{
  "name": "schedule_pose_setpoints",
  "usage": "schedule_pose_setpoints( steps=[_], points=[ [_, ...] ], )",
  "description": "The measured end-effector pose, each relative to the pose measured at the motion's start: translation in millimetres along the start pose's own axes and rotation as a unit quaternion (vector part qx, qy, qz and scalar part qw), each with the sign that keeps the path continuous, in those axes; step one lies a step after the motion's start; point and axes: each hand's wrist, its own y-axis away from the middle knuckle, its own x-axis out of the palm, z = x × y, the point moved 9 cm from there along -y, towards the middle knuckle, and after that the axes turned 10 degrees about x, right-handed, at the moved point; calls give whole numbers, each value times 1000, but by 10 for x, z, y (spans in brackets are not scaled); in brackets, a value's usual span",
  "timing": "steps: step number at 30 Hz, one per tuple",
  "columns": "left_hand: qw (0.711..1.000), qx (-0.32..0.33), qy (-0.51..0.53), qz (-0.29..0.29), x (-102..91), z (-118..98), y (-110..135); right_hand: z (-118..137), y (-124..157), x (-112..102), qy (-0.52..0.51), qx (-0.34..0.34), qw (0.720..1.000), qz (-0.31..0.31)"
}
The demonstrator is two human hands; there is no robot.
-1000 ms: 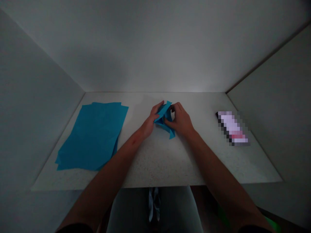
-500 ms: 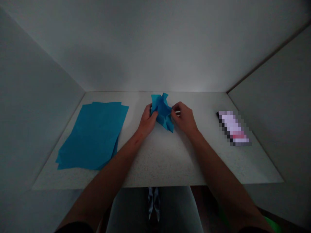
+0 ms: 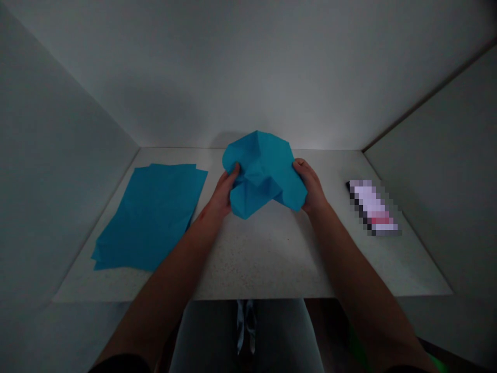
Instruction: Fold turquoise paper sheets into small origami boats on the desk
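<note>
A creased blue paper sheet (image 3: 262, 171) is held above the middle of the white table (image 3: 256, 254), partly unfolded and billowing. My left hand (image 3: 221, 194) pinches its left edge with thumb on top. My right hand (image 3: 310, 189) grips its right edge, most fingers hidden behind the paper. Both hands are closed on the sheet.
A stack of flat blue paper sheets (image 3: 149, 215) lies on the table's left side. A phone with a blurred screen (image 3: 371, 206) lies at the right. Walls close in the table on the left, back and right. My lap shows below the front edge.
The blue paper was a small folded shape a second ago; my hands have pulled apart and lifted, and it has opened into a much larger crumpled sheet.
</note>
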Motion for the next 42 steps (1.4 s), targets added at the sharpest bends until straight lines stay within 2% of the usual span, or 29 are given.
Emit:
schedule_pose_setpoints(
  steps=[6,9,11,14,16,18,23,28,30,32,34,36,38,39,42],
  points=[
    [1000,6,30,9,-2,-42,-68,181,48,-8,57,-60,997,12],
    [999,29,4,-33,-150,-42,-110,226,47,-118,53,-77,995,-17],
    [995,49,-47,-75,-294,-68,-124,243,33,-254,28,-89,994,-56],
    [964,121,-192,-136,-477,-267,-111,263,25,-515,-16,-112,984,-136],
    [931,174,-285,-147,-495,-431,-84,266,28,-655,-25,-121,976,-178],
    [910,197,-337,-138,-467,-516,-67,263,24,-739,-7,-120,973,-197],
    [884,196,-400,-139,-494,-541,-73,206,-1,-829,101,-71,972,-198],
    [863,229,-392,-223,-670,-645,-60,148,-6,-896,238,-35,955,-175],
    [839,270,-411,-231,-618,-748,-9,118,-19,-910,300,-29,940,-158],
    [815,317,-453,-175,-390,-827,45,136,-20,-916,361,-45,917,-162],
    [797,341,-496,-49,-23,-786,108,219,6,-872,407,-88,890,-186],
    [775,333,-527,104,368,-605,226,292,42,-715,431,-138,871,-190],
    [742,309,-548,232,666,-354,395,279,65,-425,440,-177,869,-142],
    [723,293,-560,278,763,-222,477,228,73,-243,443,-189,871,-97],
    [668,240,-610,351,864,134,629,-76,81,224,483,-177,857,38]
  ],
)
